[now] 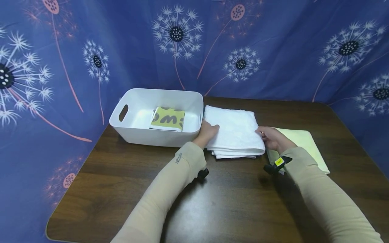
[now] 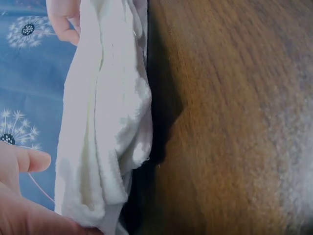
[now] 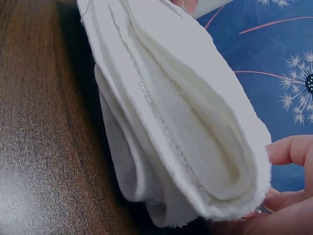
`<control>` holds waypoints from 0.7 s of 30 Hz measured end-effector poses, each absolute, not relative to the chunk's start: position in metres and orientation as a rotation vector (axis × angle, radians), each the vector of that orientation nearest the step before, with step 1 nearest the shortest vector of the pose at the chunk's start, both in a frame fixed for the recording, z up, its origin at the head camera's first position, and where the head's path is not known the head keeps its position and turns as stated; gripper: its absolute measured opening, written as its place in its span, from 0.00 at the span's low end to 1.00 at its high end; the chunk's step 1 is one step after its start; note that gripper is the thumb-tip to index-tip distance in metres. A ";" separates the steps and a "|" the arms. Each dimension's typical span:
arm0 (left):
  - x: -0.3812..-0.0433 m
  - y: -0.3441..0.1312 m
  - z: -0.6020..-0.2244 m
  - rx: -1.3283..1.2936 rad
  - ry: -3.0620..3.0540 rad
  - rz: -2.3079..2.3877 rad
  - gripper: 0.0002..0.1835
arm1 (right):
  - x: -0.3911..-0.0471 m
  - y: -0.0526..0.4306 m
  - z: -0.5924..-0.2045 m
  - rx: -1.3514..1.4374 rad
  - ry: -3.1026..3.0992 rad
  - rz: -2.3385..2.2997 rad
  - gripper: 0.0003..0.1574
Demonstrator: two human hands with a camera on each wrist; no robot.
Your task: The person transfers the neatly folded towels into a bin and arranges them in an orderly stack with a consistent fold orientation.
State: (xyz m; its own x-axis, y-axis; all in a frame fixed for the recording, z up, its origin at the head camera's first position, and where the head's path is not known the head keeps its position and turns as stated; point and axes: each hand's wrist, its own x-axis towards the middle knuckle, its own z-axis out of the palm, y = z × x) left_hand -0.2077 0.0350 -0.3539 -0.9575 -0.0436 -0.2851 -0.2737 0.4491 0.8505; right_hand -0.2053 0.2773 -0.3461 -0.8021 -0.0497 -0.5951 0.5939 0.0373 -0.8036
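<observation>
A folded white towel (image 1: pixel 232 130) is between both hands, to the right of a white plastic basket. My left hand (image 1: pixel 207 132) grips its left edge beside the basket wall, thumb on the upper side and fingers partly hidden. At the opposite edge, my right hand (image 1: pixel 273 137) pinches the towel between thumb and fingers. The wrist views show the thick stacked layers of the towel (image 2: pixel 107 107) from the front, with a dark shadow under them on the table. In the right wrist view the right hand (image 3: pixel 288 191) holds the rounded fold.
The white basket (image 1: pixel 152 137), with an oval handle hole, holds a folded yellow-green cloth (image 1: pixel 168 118) with grey markings. A pale yellow folded sheet (image 1: pixel 301 141) lies partly under the right arm. A blue dandelion-print curtain (image 1: pixel 206 50) hangs behind the brown wooden table (image 1: pixel 100 189).
</observation>
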 end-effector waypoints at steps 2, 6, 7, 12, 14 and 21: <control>-0.209 0.035 -0.356 -0.288 2.438 1.604 0.38 | -0.206 0.276 -0.347 0.577 1.835 -1.815 0.12; -0.211 0.035 -0.360 -0.296 2.389 1.738 0.33 | -0.207 0.275 -0.348 0.611 1.783 -1.828 0.36; -0.211 0.035 -0.360 -0.299 2.382 1.756 0.32 | -0.207 0.275 -0.348 0.616 1.771 -1.832 0.40; -0.211 0.035 -0.361 -0.329 2.379 1.791 0.30 | -0.206 0.274 -0.348 0.632 1.717 -1.839 0.44; -0.211 0.035 -0.361 -0.331 2.367 1.815 0.31 | -0.206 0.274 -0.347 0.637 1.702 -1.842 0.46; -0.214 0.037 -0.362 -0.339 2.306 1.904 0.32 | -0.205 0.276 -0.346 0.593 1.695 -1.826 0.47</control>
State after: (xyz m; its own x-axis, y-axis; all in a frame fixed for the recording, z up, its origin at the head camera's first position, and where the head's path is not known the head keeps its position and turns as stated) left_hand -0.2139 0.0366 -0.3620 -0.9661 -0.0886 -0.2423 -0.2547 0.1778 0.9505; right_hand -0.2048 0.2759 -0.3462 -0.7377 -0.1096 -0.6662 0.6725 -0.0321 -0.7394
